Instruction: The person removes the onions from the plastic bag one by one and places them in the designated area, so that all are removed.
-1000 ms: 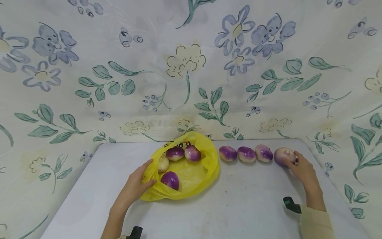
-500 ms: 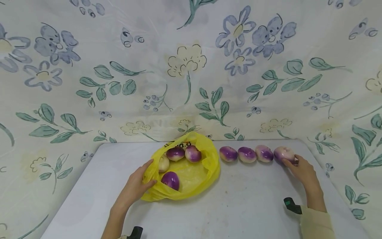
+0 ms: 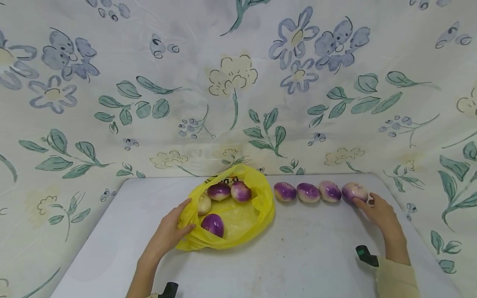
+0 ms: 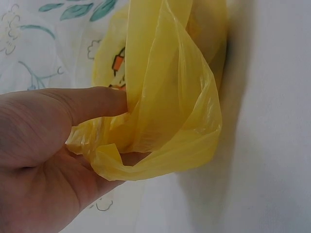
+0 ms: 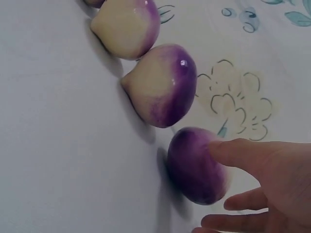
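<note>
My left hand [image 3: 169,231] holds the rim of a yellow plastic bag [image 3: 238,244]; in the left wrist view the thumb lies on one side of the crumpled plastic [image 4: 170,121], the fingers partly hidden behind it. Several purple-and-white turnips, one of them mostly pale, lie in the bag's open mouth, including a purple turnip [image 3: 212,225]. To the bag's right, more turnips form a row. My right hand [image 3: 381,213] is at the row's right end, its thumb touching the last turnip [image 3: 355,193]. In the right wrist view its fingers are spread and stand apart from that turnip [image 5: 197,167].
Three other turnips stand in the row: one nearest the bag [image 3: 285,192], a middle one [image 3: 308,193] and a third [image 3: 329,191]. The white table [image 3: 298,256] ends at the back against a flowered cloth [image 3: 238,103].
The last turnip has shifted slightly left and turned, closer to its neighbour. My right hand's fingers have loosened and drawn a little to the right. The left hand stays on the bag.
</note>
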The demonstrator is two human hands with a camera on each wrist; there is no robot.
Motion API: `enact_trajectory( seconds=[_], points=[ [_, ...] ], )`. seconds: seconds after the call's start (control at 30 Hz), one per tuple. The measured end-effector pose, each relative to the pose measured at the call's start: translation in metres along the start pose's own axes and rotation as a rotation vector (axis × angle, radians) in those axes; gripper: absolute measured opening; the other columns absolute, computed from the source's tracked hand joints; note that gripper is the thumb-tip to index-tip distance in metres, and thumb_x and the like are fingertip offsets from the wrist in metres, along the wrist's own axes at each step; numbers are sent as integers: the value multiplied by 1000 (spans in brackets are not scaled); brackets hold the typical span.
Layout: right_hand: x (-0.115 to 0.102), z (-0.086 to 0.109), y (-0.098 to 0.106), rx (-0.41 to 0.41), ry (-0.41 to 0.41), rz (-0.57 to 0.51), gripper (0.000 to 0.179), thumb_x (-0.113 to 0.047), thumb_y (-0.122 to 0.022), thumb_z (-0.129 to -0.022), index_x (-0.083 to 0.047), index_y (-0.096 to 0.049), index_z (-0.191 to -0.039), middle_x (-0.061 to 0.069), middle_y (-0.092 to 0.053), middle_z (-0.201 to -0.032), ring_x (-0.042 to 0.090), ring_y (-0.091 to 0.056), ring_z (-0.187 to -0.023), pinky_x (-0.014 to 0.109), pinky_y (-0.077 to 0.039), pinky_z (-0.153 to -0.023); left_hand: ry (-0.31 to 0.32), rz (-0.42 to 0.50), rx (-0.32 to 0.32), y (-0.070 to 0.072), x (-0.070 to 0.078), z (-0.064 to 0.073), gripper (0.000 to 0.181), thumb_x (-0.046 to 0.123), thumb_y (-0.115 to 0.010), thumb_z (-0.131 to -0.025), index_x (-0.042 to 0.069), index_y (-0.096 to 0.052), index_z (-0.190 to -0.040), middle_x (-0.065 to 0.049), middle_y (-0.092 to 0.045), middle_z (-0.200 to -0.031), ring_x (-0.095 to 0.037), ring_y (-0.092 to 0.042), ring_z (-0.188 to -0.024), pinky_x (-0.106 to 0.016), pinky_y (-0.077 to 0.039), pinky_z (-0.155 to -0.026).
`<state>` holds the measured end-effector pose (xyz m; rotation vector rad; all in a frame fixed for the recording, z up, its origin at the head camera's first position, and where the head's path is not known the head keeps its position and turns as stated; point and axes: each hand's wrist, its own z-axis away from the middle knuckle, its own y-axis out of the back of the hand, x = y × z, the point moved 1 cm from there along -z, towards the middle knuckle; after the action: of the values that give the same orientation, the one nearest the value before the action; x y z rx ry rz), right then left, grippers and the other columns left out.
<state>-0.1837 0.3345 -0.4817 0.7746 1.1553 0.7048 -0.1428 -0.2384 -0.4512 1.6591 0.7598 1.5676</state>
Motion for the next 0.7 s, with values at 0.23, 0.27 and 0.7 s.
enact_trajectory(
  seconds=[0.23, 0.27, 0.7],
  points=[
    [-6, 3, 7, 51, 30, 24, 92, -57, -37, -99, 20, -17, -145, 45, -33, -140, 60, -38, -127, 69, -39, -101, 1, -6, 1, 0, -1, -1, 74, 13, -70, -89, 8, -32, -152, -25, -44, -148, -45, -44, -134, -60, -41, -108],
    [-8, 4, 8, 61, 30, 23, 92, -57, -38, -99, 19, -17, -146, 45, -33, -141, 60, -39, -127, 69, -40, -100, 2, -7, 0, 1, 0, -1, 74, 13, -70, -89, 8, -32, -152, -25, -44, -148, -46, -44, -134, -60, -40, -108],
    [-45, 23, 15, 148, 101, 17, 86, -55, -44, -99, 13, -22, -148, 48, -29, -140, 64, -34, -125, 75, -33, -100, 9, 0, 0, 1, -2, 0, 74, 15, -70, -89, 9, -32, -152, -25, -44, -149, -45, -44, -134, -60, -40, -108]
  ],
)
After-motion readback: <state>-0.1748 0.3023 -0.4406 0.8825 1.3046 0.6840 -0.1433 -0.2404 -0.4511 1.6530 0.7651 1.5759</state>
